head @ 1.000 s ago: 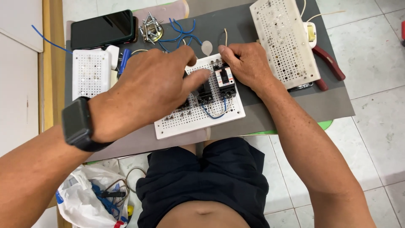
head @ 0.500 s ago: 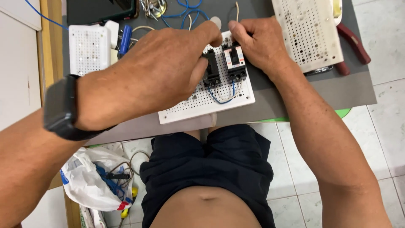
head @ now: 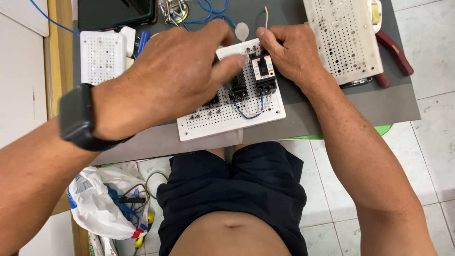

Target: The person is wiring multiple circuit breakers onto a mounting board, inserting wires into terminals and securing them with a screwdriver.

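Because the left hand [head: 175,76] lies across the middle of the white perforated board [head: 232,111], much of that board's upper left part is hidden, and whether the fingers pinch anything beneath them cannot be told. What shows of the board is a white rectangle dotted with small holes, sitting at the centre of the frame on a grey mat [head: 369,106], its long axis running from lower left up to upper right. Two black breakers [head: 263,73] stand on its upper right part, and a short blue wire [head: 249,114] loops below them. Resting on the board's upper right corner, the right hand [head: 289,54] has its fingers curled down beside the breakers; its hold is also unclear. A black wristwatch [head: 78,116] sits on the left wrist. Farther out, a second white perforated panel [head: 343,35] lies at upper right with red-handled pliers [head: 395,52] beside it, a smaller white board [head: 99,57] lies at upper left, and a plastic bag [head: 104,204] sits on the floor at lower left.
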